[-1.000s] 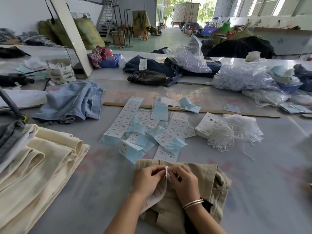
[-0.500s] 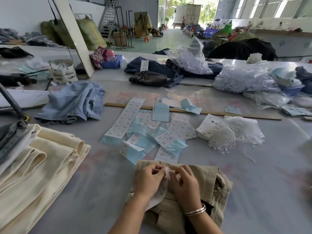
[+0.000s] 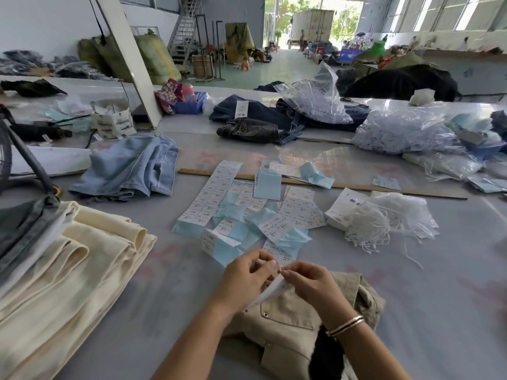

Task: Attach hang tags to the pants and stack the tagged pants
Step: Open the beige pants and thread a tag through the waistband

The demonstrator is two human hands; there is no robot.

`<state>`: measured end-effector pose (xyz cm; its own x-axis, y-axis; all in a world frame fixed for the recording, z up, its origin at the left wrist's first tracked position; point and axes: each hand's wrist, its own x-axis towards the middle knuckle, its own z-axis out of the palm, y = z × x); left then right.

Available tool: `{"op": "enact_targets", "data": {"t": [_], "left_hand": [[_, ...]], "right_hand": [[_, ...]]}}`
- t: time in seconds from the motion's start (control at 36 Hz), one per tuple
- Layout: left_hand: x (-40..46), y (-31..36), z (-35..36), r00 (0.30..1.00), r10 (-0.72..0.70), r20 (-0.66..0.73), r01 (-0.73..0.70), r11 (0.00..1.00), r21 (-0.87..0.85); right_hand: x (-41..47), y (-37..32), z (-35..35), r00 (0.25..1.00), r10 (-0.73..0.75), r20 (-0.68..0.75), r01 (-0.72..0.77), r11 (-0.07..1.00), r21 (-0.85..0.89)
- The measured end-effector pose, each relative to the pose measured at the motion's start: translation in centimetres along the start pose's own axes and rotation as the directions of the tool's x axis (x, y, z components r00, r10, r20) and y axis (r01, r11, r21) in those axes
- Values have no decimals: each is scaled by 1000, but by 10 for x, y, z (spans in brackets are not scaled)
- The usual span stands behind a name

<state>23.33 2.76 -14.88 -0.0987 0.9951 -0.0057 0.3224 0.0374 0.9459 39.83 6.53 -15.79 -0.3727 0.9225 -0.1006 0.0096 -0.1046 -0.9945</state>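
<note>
Now both hands pinch a tag (image 3: 270, 290) over the khaki pants (image 3: 290, 322) at the bench's near edge: left hand (image 3: 247, 278), right hand (image 3: 310, 283). Steadying the tag helps threading.

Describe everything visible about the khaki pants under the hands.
The khaki pants are a folded tan garment of woven, cotton-like cloth, lying flat on the grey table at its near edge. A flapped pocket with metal snaps faces up. Both forearms cross them; the left hand and right hand pinch a white hang tag just above.
</note>
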Motion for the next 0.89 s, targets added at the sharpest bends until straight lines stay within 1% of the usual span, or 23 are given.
{"op": "enact_targets", "data": {"t": [0.06,0.08,0.11,0.14,0.17,0.19,0.22,0.25,0.28,0.31,0.33,0.36,0.39,0.42,0.44,0.47,0.53,0.58,0.61,0.69,0.81,0.89], "left_hand": [[-1,-2,-13,999,-36,1,36,999,1],[-1,-5,-20,998,-55,-16,56,997,53],[-1,-8,-28,997,-71,-25,74,985,156],[-2,-12,-35,996,-89,-12,89,957,276],[-4,-17,-41,993,-117,22,101,921,377],[-6,-21,-45,986,-151,68,105,889,446],[-8,-24,-47,975,-187,117,105,861,498],[-10,-28,-48,964,-214,156,95,830,549],[-12,-30,-48,958,-222,183,70,797,600],[-14,-32,-48,956,-218,198,42,768,639],[-15,-34,-49,956,-211,203,25,750,661],[-16,-36,-49,957,-205,203,16,741,672],[-16,-37,-50,959,-197,204,7,736,677],[-16,-38,-51,960,-190,204,0,730,683],[-15,-38,-51,962,-185,199,-4,722,692],[-15,-39,-52,965,-183,188,-1,714,700],[-15,-40,-51,969,-190,155,30,719,694],[-15,-42,-50,973,-200,119,78,762,643],[-15,-44,-50,974,-202,99,103,792,602],[-13,-47,-50,980,-191,53,144,868,475],[-13,-47,-45,988,-152,33,129,919,372],[-17,-48,-40,984,-175,28,162,953,255]], "right_hand": [[1,-10,-8,996,51,69,-60,990,125],[2,-15,-14,993,64,101,-83,978,190],[3,-21,-20,988,80,129,-107,970,220],[5,-25,-27,984,97,149,-125,974,190],[7,-29,-32,977,127,169,-146,984,104],[9,-33,-37,970,153,191,-152,988,-18],[12,-36,-38,961,183,209,-150,975,-163],[14,-38,-37,951,209,227,-128,936,-327],[15,-41,-33,942,236,238,-88,860,-503],[17,-42,-27,932,259,253,-30,751,-659],[18,-39,-19,924,268,274,42,639,-768],[18,-33,-9,921,259,292,111,542,-833],[17,-27,3,926,230,298,164,466,-869],[15,-20,15,937,191,293,193,417,-888],[12,-13,26,947,147,286,208,397,-894],[9,-6,35,954,105,280,218,398,-891],[4,7,49,965,53,256,206,446,-871],[-2,16,59,979,13,204,171,496,-851],[-4,19,63,984,-17,177,162,502,-850],[-7,27,71,991,-69,111,131,474,-871],[-7,32,76,995,-96,10,53,461,-886],[-7,38,81,988,-138,-67,7,476,-879]]}}
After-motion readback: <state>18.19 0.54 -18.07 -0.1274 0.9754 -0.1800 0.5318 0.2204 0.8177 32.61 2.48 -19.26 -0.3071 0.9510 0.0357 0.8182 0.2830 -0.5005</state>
